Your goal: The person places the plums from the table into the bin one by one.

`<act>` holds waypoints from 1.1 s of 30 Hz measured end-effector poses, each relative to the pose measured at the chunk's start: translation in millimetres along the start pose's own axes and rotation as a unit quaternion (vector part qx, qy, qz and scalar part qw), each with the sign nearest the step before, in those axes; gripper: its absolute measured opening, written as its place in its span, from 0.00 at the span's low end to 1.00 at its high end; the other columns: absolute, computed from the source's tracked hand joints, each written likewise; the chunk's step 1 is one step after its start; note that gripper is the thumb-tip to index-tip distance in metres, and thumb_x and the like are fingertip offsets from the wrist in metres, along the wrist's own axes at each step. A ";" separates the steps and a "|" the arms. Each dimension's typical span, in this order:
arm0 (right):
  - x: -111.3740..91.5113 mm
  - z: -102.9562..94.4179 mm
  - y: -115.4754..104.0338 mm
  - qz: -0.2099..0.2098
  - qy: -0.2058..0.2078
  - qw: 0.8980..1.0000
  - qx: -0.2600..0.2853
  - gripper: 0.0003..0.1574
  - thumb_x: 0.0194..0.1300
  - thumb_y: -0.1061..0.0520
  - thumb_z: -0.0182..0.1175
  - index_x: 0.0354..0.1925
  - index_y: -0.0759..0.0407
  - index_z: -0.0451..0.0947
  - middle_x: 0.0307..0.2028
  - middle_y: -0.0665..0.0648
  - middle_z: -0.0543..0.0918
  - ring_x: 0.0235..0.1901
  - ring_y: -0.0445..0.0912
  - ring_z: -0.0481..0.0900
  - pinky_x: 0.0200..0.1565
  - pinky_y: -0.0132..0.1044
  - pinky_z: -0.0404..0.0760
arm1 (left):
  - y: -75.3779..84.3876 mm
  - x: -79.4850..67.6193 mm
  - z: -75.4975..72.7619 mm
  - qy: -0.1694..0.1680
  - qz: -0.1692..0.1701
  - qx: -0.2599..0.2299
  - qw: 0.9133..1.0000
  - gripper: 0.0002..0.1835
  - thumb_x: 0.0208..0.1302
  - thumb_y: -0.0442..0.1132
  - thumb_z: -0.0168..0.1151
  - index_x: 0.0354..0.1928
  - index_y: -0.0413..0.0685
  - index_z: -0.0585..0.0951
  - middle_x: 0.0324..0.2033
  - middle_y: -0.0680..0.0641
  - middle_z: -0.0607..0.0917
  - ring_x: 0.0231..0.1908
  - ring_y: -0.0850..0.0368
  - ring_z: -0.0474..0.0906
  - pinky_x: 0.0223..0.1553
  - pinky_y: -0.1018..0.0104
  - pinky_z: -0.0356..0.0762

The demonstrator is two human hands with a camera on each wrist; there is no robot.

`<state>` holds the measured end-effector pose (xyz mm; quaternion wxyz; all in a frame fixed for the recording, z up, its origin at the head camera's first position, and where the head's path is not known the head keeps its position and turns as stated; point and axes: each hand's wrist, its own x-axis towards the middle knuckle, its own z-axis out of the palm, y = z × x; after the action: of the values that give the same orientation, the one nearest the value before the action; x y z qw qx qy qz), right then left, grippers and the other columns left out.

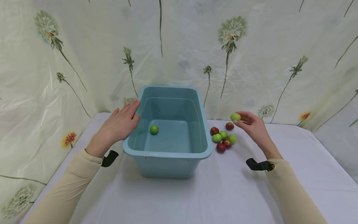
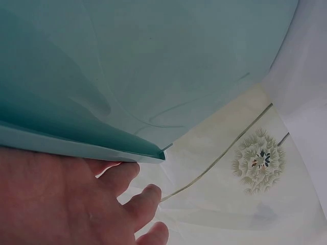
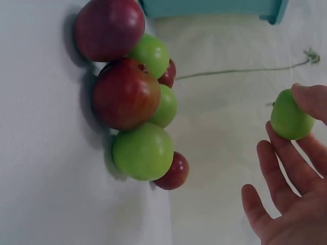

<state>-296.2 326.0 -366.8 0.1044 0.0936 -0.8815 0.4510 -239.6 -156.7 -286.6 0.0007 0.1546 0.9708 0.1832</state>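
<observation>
A light blue plastic tub [image 1: 167,154] stands on the table, with one green plum [image 1: 154,129] lying on its floor. My left hand [image 1: 121,124] rests on the tub's left rim, its fingers extended along the edge; in the left wrist view, the fingers [image 2: 140,204] lie beside the rim. To the right of the tub, my right hand [image 1: 253,127] pinches a green plum [image 3: 290,116] between thumb and fingertips, raised above the table. Below and left of that hand sits a cluster of green plums [image 1: 217,138] and red plums [image 1: 221,147].
A white cloth [image 1: 223,193] covers the table. Behind and to the left hangs a pale plastic sheet [image 1: 179,40] printed with dandelions, close to the table's back edge. Black straps with mounts [image 1: 258,165] sit on both wrists.
</observation>
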 end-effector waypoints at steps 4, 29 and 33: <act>0.5 3.8 -4.7 -0.003 0.000 1.000 0.017 0.31 0.68 0.47 0.63 0.64 0.57 0.73 0.57 0.60 0.80 0.55 0.47 0.77 0.48 0.24 0.75 | 0.8 -0.3 -0.2 -0.001 -0.001 -0.004 1.000 0.31 0.78 0.45 0.30 0.78 0.45 0.46 0.77 0.45 0.45 0.75 0.42 0.38 0.70 0.40 0.36; -9.2 24.8 -82.9 -0.043 0.000 0.998 0.047 0.28 0.70 0.53 0.60 0.64 0.63 0.71 0.58 0.65 0.78 0.56 0.62 0.75 0.50 0.32 0.77 | 1.3 0.3 -0.4 -0.003 0.006 0.002 1.000 0.31 0.79 0.45 0.29 0.78 0.44 0.46 0.77 0.45 0.45 0.75 0.42 0.39 0.70 0.39 0.37; -7.4 28.1 -90.0 -0.057 -0.001 0.996 0.063 0.28 0.70 0.55 0.61 0.64 0.62 0.72 0.57 0.64 0.79 0.55 0.60 0.77 0.47 0.29 0.77 | 0.8 -0.7 -0.7 -0.003 0.004 0.002 1.000 0.31 0.78 0.45 0.29 0.78 0.44 0.46 0.77 0.44 0.45 0.75 0.41 0.39 0.70 0.39 0.37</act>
<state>-268.5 251.8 -315.0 0.1229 0.1502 -0.8446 0.4989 -238.7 -156.5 -285.7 0.0024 0.1594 0.9706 0.1806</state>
